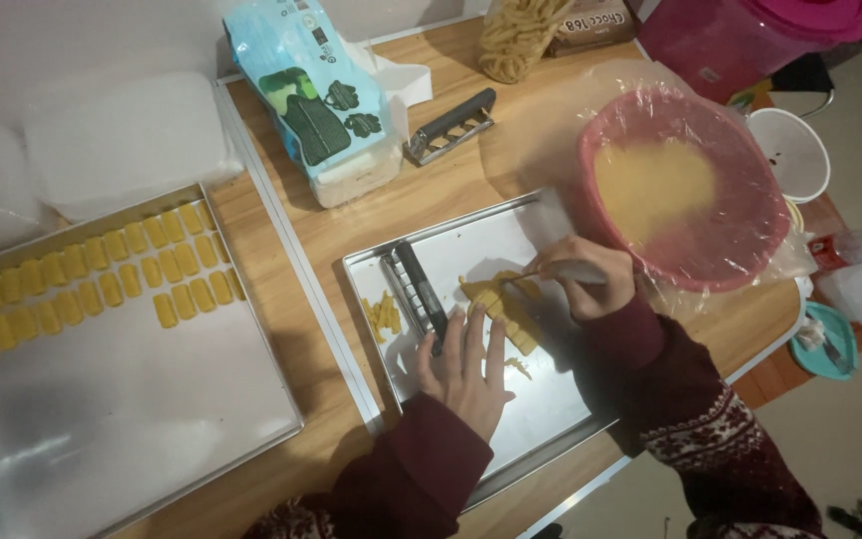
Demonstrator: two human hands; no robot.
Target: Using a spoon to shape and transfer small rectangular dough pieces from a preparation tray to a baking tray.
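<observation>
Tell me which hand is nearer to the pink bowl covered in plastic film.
Right. The right hand sits just beside the pink bowl's near edge, working the yellow dough; the left hand rests flat further away on the metal tray.

Wooden table point(551, 150) — pale floor point(850, 439).

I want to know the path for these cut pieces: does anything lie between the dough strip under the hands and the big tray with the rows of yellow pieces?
Yes. A ridged metal tool with a black handle lies just left of the dough strip, and both trays' raised rims and a white table edge lie before the big tray.
</observation>
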